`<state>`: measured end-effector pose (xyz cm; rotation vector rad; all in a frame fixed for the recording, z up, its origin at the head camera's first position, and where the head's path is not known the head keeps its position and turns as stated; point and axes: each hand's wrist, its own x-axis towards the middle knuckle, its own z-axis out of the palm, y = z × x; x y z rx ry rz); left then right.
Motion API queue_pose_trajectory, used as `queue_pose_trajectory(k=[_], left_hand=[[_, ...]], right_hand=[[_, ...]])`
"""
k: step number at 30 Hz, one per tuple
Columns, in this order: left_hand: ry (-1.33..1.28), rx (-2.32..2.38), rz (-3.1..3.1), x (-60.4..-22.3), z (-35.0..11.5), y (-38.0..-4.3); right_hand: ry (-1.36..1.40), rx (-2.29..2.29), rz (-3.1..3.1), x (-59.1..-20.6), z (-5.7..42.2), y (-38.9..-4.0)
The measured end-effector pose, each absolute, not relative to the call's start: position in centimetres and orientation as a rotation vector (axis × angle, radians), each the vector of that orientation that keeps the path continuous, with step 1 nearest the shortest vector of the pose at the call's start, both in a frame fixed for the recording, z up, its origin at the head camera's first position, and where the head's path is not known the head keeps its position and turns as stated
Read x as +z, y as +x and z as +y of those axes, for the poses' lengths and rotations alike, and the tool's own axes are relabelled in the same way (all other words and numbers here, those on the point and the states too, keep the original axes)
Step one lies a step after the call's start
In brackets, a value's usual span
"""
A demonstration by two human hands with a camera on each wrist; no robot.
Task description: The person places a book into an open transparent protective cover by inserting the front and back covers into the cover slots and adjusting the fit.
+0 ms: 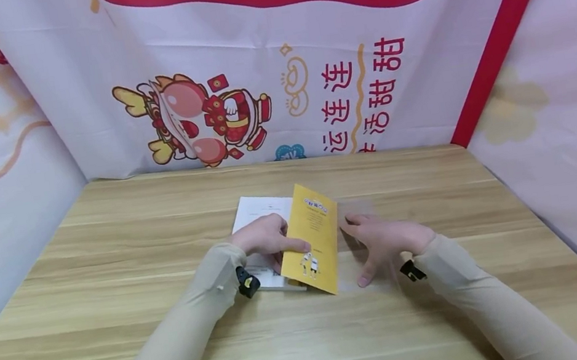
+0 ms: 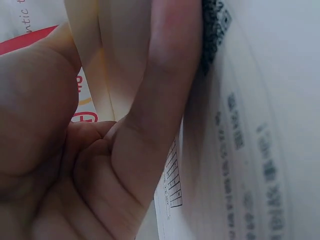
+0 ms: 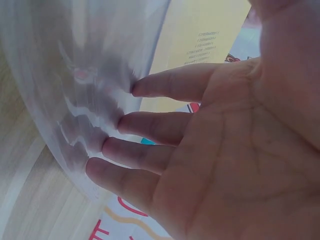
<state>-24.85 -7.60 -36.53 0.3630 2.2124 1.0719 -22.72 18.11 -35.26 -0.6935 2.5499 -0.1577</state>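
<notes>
A book with white printed pages (image 1: 259,208) lies on the table, and its yellow cover (image 1: 314,226) stands lifted at a slant. My left hand (image 1: 265,236) grips that cover, its thumb on the printed yellow face and its other fingers behind. In the left wrist view, a finger (image 2: 167,55) lies along the white page (image 2: 270,115), which carries a dark code and text. To the right of the cover, a clear plastic sheet (image 3: 75,100) lies bowed. My right hand (image 1: 387,240) touches it with extended fingertips, thumb spread apart.
The wood-grain tabletop (image 1: 121,335) extends around the book. Behind it hangs a white and red printed cloth (image 1: 222,34), with more printed cloth at the left and right sides. A black strap (image 1: 248,282) sits at the left wrist.
</notes>
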Motion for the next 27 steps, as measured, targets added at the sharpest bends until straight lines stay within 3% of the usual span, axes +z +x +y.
queue_pose_trajectory(k=[27], left_hand=[[0.414, 1.086, 2.162, -36.03, -7.76, -24.81]], right_hand=[[-0.690, -0.111, 2.569, -35.50, 17.95, -22.89]])
